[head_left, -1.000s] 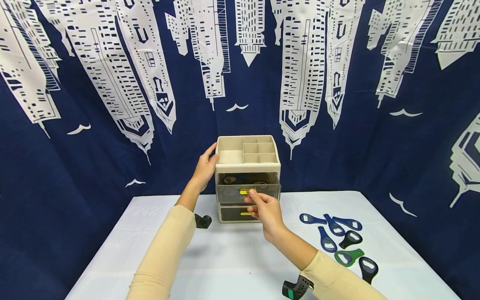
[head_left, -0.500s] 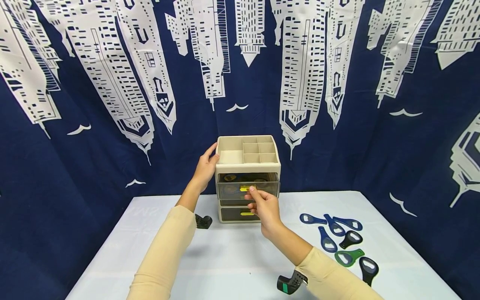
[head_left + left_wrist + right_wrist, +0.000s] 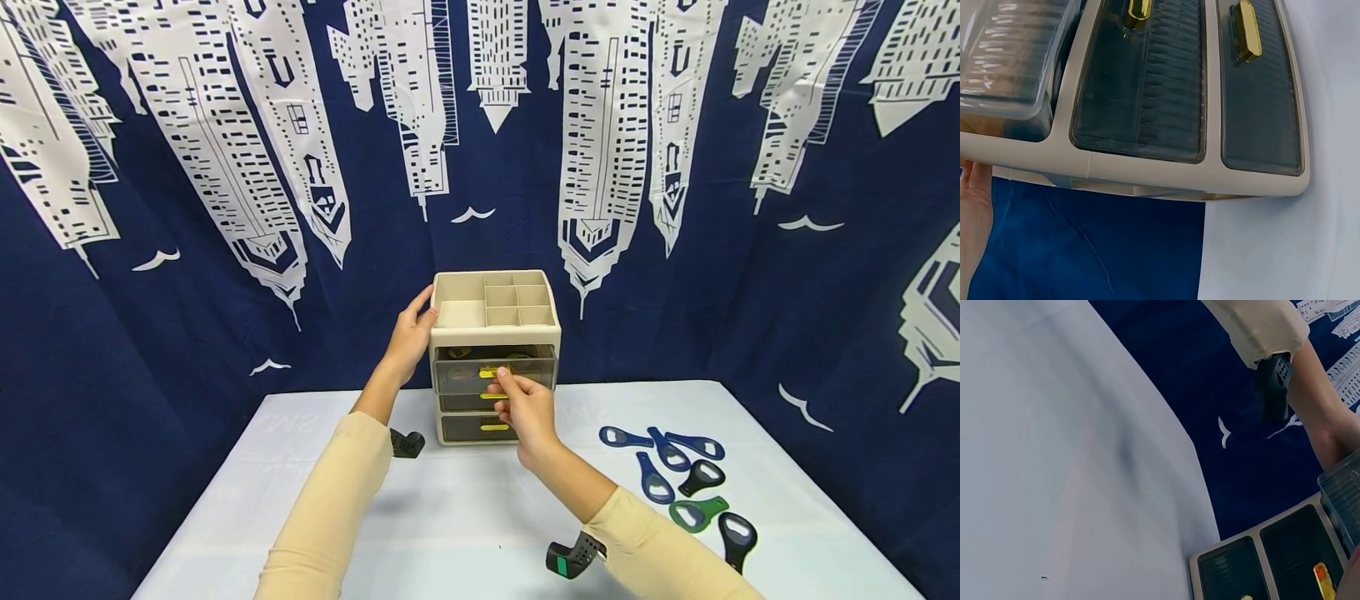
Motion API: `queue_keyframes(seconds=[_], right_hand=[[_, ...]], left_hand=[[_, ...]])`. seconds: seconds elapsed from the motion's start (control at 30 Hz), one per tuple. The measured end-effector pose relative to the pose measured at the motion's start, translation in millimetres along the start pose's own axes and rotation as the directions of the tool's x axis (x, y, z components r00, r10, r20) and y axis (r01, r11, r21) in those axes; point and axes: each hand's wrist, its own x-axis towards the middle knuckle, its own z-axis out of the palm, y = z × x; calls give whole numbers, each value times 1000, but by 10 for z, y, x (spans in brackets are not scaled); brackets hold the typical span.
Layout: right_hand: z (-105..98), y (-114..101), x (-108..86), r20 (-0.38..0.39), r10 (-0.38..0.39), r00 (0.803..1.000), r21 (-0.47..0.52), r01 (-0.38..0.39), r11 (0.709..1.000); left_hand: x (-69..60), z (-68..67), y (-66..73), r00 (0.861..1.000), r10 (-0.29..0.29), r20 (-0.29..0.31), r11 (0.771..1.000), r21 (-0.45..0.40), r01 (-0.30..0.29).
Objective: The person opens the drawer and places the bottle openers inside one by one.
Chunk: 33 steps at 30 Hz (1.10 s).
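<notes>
Cabinet [image 3: 497,336] at 12 o'clock. Left hand [image 3: 410,339], fingers nearly straight, rests on its 9 o'clock side; right hand [image 3: 531,412] pinches top drawer's [image 3: 456,380] yellow handle [image 3: 487,373]. Slide looks unfinished: top drawer partway out, lower drawers [image 3: 461,404] closed.

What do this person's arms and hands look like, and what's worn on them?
The left sleeve and right sleeve are plain pale cream, ending short of the wrists. The left hand and right hand are bare, without gloves. Small holes dot the black left device and right device; the latter has a green patch.
</notes>
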Motion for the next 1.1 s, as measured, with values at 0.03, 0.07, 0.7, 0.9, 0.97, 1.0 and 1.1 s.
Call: queue_keyframes(seconds=[0.03,0.07,0.7,0.9,0.97,1.0,1.1], right_hand=[[5,-3,8,-6,-4,1000,-1,4,1000],[12,-6,17,-13,-7,1000,-1,7,1000],[135,-28,164,-79,-6,997,0,6,1000],[150,-8,252,-90,-26,996,-59,20,998],[148,-5,295,-95,-38,995,-81,30,996],[147,-6,316,-96,-41,995,-91,32,995],[150,-16,347,-96,-34,995,-116,23,993]], left_hand=[[3,4,5,1000,0,0,1000,-5,0],[3,8,10,1000,0,0,1000,-9,0],[15,16,-11,1000,-7,0,1000,-29,7],[-1,-1,6,1000,-24,5,999,-29,24],[-8,-7,19,1000,-24,17,999,-28,25],[-9,-11,25,999,-24,21,999,-27,25],[-12,-19,36,1000,-22,22,1000,-18,22]])
